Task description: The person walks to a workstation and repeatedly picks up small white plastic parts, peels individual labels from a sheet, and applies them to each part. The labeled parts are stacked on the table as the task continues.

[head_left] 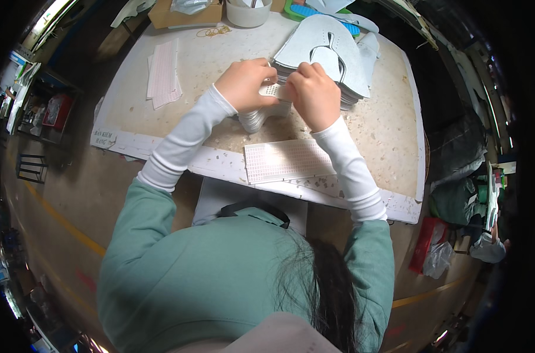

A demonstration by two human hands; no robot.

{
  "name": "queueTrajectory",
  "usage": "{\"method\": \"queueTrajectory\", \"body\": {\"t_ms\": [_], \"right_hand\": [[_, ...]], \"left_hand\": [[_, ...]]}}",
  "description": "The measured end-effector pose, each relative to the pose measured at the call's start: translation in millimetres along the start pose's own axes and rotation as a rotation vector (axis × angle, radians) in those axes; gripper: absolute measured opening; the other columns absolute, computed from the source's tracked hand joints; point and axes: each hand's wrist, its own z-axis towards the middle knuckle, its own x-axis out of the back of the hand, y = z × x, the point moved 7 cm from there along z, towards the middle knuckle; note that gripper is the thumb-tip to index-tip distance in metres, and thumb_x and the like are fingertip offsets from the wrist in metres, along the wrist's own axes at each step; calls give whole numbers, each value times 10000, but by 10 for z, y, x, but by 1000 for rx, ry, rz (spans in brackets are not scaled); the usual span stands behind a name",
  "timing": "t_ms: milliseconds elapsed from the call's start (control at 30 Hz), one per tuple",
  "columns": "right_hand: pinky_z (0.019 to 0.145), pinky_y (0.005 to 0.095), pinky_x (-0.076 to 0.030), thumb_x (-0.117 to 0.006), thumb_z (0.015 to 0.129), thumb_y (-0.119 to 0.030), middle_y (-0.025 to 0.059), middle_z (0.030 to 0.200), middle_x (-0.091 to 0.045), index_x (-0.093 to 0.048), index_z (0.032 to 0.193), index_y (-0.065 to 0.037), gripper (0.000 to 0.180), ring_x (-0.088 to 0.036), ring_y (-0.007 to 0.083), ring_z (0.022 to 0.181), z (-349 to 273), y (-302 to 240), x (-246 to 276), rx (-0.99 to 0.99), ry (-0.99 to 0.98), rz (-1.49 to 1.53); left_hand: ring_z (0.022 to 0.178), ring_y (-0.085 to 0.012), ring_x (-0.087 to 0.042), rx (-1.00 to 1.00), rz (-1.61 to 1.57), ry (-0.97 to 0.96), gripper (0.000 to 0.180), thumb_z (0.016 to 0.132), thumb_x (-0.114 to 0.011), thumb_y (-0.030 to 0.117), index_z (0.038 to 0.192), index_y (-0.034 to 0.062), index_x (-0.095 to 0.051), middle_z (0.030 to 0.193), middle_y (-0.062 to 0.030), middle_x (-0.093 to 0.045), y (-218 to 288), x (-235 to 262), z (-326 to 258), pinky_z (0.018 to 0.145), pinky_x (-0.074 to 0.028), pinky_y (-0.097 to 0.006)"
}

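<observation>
Step in hand, by the look of it: handling one white perforated piece [271, 90] above a stack of white pieces [253, 121], mid-tabletop [203, 54]. Left hand [243, 83] is clamping the piece between thumb and fingers. Right hand [314, 97] is working at its right end, fingers bunched together; can't tell what they're pinching. Next move probably calls for a steady left grip while the right sorts that end. Containers are sitting along the far edge: cardboard box [188, 17] holding pale wrapping, white tub [248, 16] holding pale bits, contents unclear.
</observation>
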Motion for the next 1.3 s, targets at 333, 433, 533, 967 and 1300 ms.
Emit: {"method": "queueTrajectory", "body": {"t_ms": [333, 433, 533, 967, 1300], "right_hand": [[664, 330, -507, -717, 743, -120, 10, 824, -626, -710, 789, -121, 46, -602, 216, 795, -64, -73, -63, -5, -61, 190], [667, 329, -514, -712, 734, -117, 9, 823, -631, -705, 754, -115, 21, -607, 210, 810, -43, -25, -70, -20, -40, 145], [670, 340, -518, -698, 736, -112, 10, 799, -647, -685, 751, -105, 21, -617, 221, 801, -19, 203, 7, -196, 27, 258], [633, 347, -503, -702, 737, -70, -19, 768, -662, -568, 905, -126, 223, -630, 201, 791, -12, -10, -97, -124, -92, 137], [640, 375, -513, -689, 739, -77, 33, 755, -655, -593, 873, -127, 173, -635, 237, 780, -103, 4, -123, -159, -14, 442]], "left_hand": [[742, -253, -648, -49, -14, 20, 201, 821, -629, 127, 1020, 118, -604, 850, -82, -658, 15, 107, -16, 677, -515, -345], [727, -246, -644, 0, 6, 8, 206, 801, -653, 151, 997, 117, -601, 840, -81, -658, 4, 72, -40, 664, -507, -334], [734, -245, -647, 18, -65, -22, 223, 792, -660, 164, 1002, 117, -602, 854, -80, -664, -48, 91, -53, 668, -507, -330], [804, -292, -659, -5, -7, 49, 240, 772, -651, 155, 1002, 125, -593, 896, -89, -672, -74, 53, -92, 707, -524, -377], [769, -274, -651, 9, -15, 81, 199, 778, -652, 152, 974, 154, -615, 840, -62, -648, -69, 61, -93, 665, -521, -357]]}}
